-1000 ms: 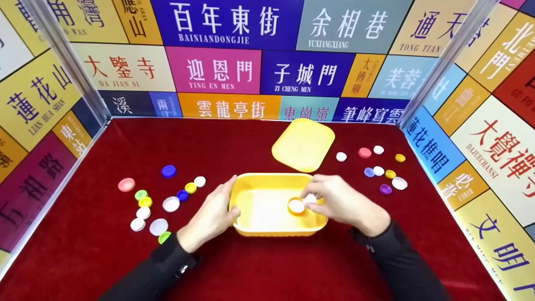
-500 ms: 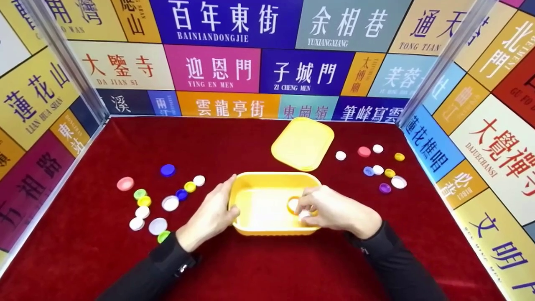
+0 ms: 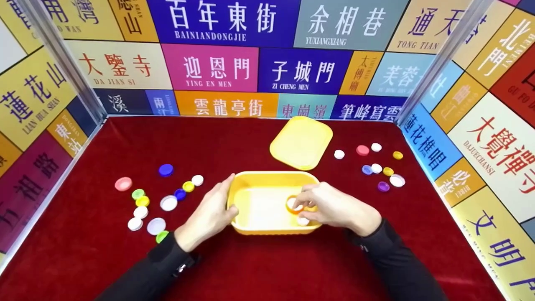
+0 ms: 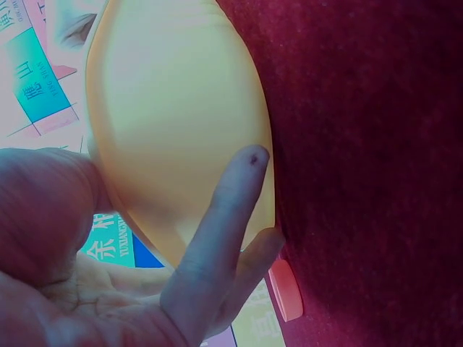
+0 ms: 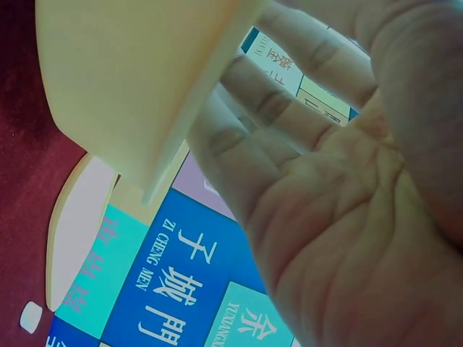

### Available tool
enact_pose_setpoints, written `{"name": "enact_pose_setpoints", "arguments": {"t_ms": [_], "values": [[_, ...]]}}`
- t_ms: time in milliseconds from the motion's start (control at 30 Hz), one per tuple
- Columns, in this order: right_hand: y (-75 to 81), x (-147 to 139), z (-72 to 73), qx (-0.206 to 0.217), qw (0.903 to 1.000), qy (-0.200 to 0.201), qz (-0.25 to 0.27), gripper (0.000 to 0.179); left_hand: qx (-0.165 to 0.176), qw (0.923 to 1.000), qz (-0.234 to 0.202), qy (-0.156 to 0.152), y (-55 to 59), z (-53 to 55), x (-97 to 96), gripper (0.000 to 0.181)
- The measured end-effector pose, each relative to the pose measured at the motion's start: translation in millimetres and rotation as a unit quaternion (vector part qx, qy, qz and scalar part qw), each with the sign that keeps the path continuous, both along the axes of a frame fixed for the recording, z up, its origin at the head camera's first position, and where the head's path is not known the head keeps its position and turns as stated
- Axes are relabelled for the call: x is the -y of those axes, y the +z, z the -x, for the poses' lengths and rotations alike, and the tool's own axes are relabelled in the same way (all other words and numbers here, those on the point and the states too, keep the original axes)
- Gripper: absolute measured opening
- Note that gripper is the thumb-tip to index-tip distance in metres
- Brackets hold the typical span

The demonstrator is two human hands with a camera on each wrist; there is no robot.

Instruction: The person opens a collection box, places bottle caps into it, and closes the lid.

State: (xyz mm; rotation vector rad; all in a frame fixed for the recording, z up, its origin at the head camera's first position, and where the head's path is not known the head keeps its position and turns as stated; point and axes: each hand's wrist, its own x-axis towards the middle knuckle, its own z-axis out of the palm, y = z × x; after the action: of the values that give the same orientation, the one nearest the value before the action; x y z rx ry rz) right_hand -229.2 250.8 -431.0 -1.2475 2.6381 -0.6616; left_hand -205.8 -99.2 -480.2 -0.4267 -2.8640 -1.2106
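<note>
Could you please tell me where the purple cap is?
In the head view, the purple cap lies right of the yellow box, beside a white cap.

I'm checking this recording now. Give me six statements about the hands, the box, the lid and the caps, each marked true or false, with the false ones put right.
1. The left hand grips the left end of the box. True.
2. The lid covers the box. False: the lid lies apart, on the table behind the box.
3. The right hand reaches into the box. True.
4. The purple cap lies left of the box. False: the purple cap lies to its right.
5. Loose caps lie on both sides of the box. True.
6. The box holds no caps. False: an orange-rimmed cap is inside.
</note>
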Motion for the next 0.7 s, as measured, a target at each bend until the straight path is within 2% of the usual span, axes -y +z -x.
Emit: {"name": "enact_pose_setpoints", "arguments": {"t_ms": [400,500,700], "values": [[1.7,-2,5.9,-0.057,0.9975,-0.003,0.042,0.021,-0.001,1.0,0.002,0.0,-3.1,2.8,0.3,0.088],[0.7,-5,7.5,-0.075,0.9958,-0.014,0.051,0.022,0.007,1.0,0.002,0.001,-3.2,2.0,-0.2,0.088],[-0.8,-11,15.4,-0.102,0.9912,-0.046,0.071,0.024,0.003,1.0,0.001,-0.002,-1.8,2.1,-0.2,0.088]]}}
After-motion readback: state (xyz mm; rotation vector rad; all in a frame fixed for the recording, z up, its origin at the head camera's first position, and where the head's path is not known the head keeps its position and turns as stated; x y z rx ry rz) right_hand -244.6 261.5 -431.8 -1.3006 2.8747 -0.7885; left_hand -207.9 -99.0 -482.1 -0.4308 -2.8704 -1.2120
